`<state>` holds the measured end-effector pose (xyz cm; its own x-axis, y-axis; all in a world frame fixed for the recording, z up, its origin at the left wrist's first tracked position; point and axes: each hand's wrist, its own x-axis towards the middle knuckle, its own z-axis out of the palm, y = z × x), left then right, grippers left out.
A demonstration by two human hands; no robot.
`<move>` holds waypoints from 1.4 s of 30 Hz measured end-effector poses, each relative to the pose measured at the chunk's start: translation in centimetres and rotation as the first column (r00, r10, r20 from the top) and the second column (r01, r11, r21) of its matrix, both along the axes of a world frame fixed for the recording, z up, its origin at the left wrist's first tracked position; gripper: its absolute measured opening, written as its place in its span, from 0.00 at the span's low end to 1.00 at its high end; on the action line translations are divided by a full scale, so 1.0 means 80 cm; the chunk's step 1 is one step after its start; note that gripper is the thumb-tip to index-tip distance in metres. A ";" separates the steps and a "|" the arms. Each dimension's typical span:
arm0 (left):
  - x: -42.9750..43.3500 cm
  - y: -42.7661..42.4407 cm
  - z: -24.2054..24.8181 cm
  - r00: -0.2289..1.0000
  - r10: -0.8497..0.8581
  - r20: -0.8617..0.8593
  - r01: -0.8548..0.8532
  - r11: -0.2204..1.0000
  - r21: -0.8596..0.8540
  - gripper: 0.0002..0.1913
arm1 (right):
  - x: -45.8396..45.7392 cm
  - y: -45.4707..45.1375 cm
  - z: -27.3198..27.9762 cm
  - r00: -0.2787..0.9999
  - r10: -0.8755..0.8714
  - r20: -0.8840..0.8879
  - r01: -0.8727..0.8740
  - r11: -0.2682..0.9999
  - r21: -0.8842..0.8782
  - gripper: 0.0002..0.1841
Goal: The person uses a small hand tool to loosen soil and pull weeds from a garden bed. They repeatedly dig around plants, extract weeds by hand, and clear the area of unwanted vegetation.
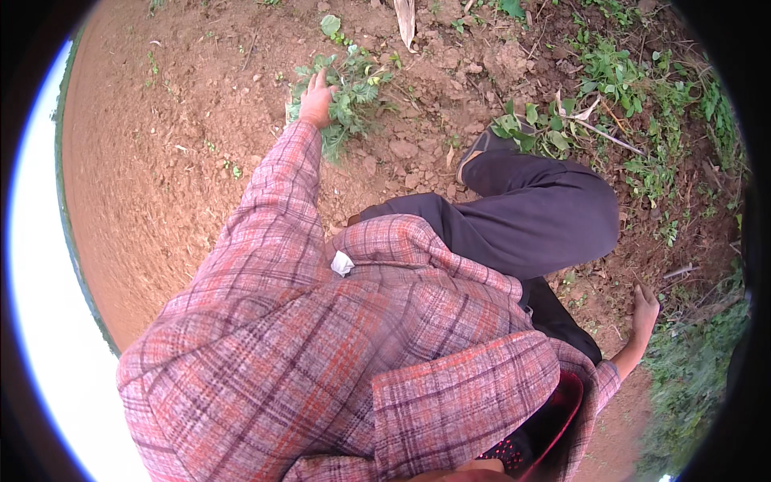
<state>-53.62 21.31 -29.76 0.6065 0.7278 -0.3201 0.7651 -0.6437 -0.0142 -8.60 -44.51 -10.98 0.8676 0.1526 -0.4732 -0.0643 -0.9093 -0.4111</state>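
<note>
My left hand (317,101) reaches out at the upper left, against the near side of a leafy green plant bunch (355,90) on brown soil. Its fingers lie over the leaves, and whether they grip any stems cannot be told. My right hand (644,308) is low over the soil at the right, its fingers extended and a little apart, with nothing visible in them. Small green weeds (668,232) grow near it. Both sleeves belong to a plaid jacket (271,361).
My bent leg in dark trousers (530,217) lies between the hands, its shoe (476,153) on the soil. Uprooted-looking leafy stems (548,129) touch it. Dense greenery (692,367) stands at the right edge; a dry husk (406,21) lies at the top. Bare soil (138,181) stretches left.
</note>
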 end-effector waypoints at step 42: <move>0.174 -0.167 0.282 0.491 -0.819 0.296 0.738 0.572 0.358 0.10 | -0.151 0.403 0.107 -0.004 0.741 0.672 -0.747 0.444 -0.494 0.04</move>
<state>-39.66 7.93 -7.18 0.9831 -0.0944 0.1571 -0.0929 -0.9955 -0.0167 -20.68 -12.30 -2.41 0.1972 0.9490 0.2461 0.9530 -0.2444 0.1790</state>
